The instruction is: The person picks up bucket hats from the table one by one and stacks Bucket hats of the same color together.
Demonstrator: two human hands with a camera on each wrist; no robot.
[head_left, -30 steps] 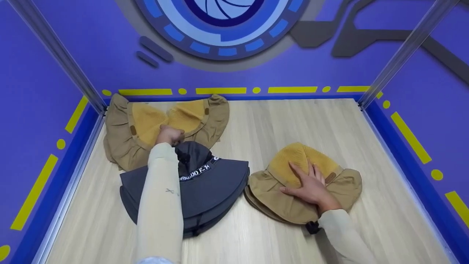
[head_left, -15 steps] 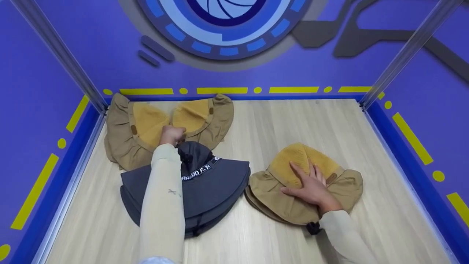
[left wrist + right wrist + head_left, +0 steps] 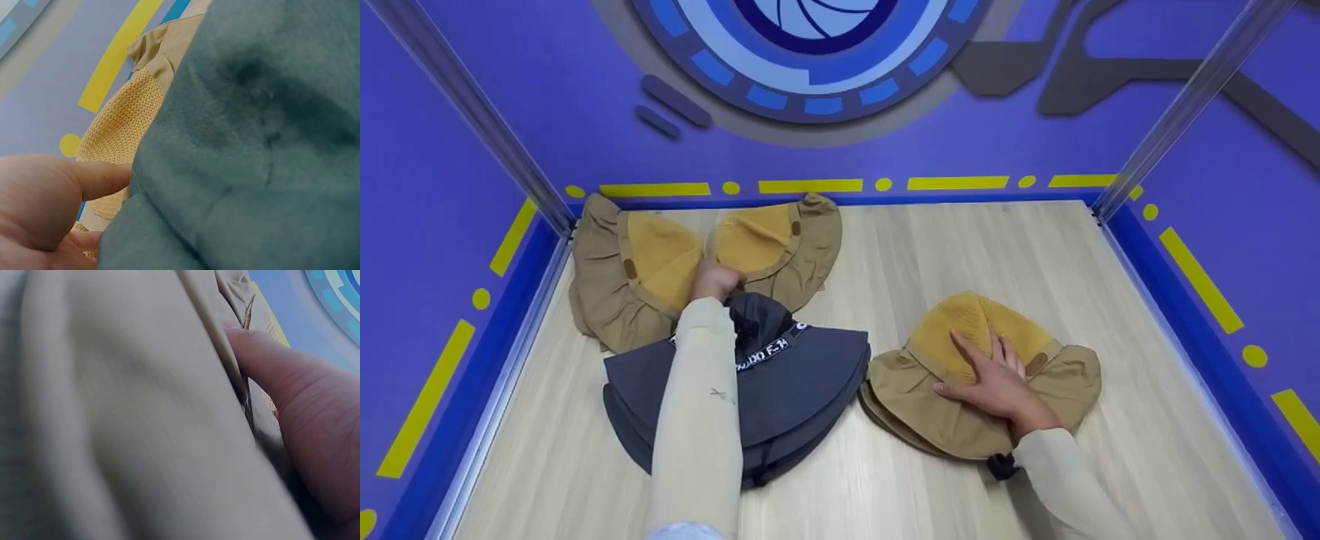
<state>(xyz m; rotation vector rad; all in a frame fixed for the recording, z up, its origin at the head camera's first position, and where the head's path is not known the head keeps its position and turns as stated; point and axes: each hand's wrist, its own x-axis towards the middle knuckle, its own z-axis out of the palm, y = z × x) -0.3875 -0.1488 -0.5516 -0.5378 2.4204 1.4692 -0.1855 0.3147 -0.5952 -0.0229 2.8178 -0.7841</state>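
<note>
In the head view my left hand [image 3: 718, 279] reaches between two tan bucket hats with yellow knit crowns, the left hat [image 3: 664, 247] and the right hat [image 3: 754, 238]. It is just beyond the crown of a dark grey hat [image 3: 802, 382] in a stack. The left wrist view shows the thumb [image 3: 104, 177] at the edge of grey fabric [image 3: 242, 157]; the other fingertips are hidden. My right hand [image 3: 994, 382] rests with spread fingers on another tan hat [image 3: 937, 409] with a yellow crown. In the right wrist view its thumb [image 3: 259, 354] lies against the tan cloth [image 3: 146, 410].
The hats lie on a pale wood-grain table [image 3: 945, 247]. Blue-purple panels with yellow marks close off the back [image 3: 885, 150] and both sides. A black cord toggle [image 3: 1001, 466] hangs below the right-hand hat. More brims show under both the grey and the right-hand tan hats.
The right one of the two back hats has shifted slightly right, widening the gap between them. My left hand has moved slightly right and toward me. My right hand has stayed on its hat.
</note>
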